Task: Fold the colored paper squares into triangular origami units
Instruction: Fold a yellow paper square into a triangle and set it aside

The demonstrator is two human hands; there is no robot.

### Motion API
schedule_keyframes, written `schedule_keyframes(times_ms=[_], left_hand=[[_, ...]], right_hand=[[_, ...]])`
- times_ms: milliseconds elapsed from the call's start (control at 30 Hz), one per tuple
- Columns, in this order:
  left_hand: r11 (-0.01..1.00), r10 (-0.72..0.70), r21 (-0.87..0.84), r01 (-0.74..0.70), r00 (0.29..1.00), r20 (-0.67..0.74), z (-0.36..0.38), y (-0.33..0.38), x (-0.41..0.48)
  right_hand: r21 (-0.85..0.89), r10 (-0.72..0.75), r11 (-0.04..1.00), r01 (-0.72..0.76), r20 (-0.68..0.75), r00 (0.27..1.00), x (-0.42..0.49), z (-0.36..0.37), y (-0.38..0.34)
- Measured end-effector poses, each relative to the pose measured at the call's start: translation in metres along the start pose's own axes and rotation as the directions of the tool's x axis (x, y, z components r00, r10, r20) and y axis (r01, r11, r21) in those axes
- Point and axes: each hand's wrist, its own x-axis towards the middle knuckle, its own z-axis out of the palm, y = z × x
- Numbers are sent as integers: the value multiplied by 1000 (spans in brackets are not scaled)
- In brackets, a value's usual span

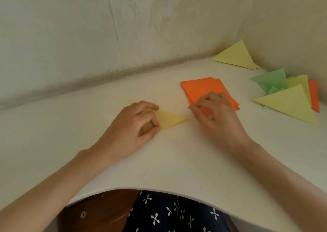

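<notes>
Yellow paper triangle (170,120): lies flat on the white table (159,161) in front of you, free point aimed right. Your hand covers its left part, and only a sliver of yellow peeks out beyond your knuckles.
Left hand (134,123): your thumb and curled fingers pinch the triangle at its wide end, thumb at the near edge, forefinger over the far edge.
Right hand (214,111): fingers curled together on the near left corner of the stack of orange paper squares (203,88). Orange shows pinched between thumb and fingertips, and your knuckles hide the corner itself.
Gap: the triangle's point stops just short of your right fingertips, apart from them.
Folded pieces: one yellow folded triangle (235,56) by the wall (70,37). At the right edge is a heap of green, yellow and orange folded pieces (290,104), too overlapped to count.
</notes>
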Motion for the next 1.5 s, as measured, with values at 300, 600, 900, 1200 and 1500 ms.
schedule_keyframes(times_ms=[300, 600, 900, 1200, 1500], left_hand=[[989, -145, 15, 144, 982, 125, -5, 2, 2], [987, -160, 40, 155, 961, 225, -24, 25, 42], [965, -26, -236, 115, 936, 350, -48, 36, 55], [949, -115, -224, 221, 907, 405, -83, 18, 54], [997, 27, -79, -4, 956, 292, -58, 42, 72]], right_hand=[[41, 49, 997, -59, 217, 975, -2, 10, -18], [314, 114, 926, -207, 289, 950, 4, -9, -27], [319, -124, 947, 18, 317, 940, 15, -44, -25], [401, -79, 914, -65, 334, 939, 13, -60, -12], [347, -30, 931, -114, 385, 922, 23, -73, -30]])
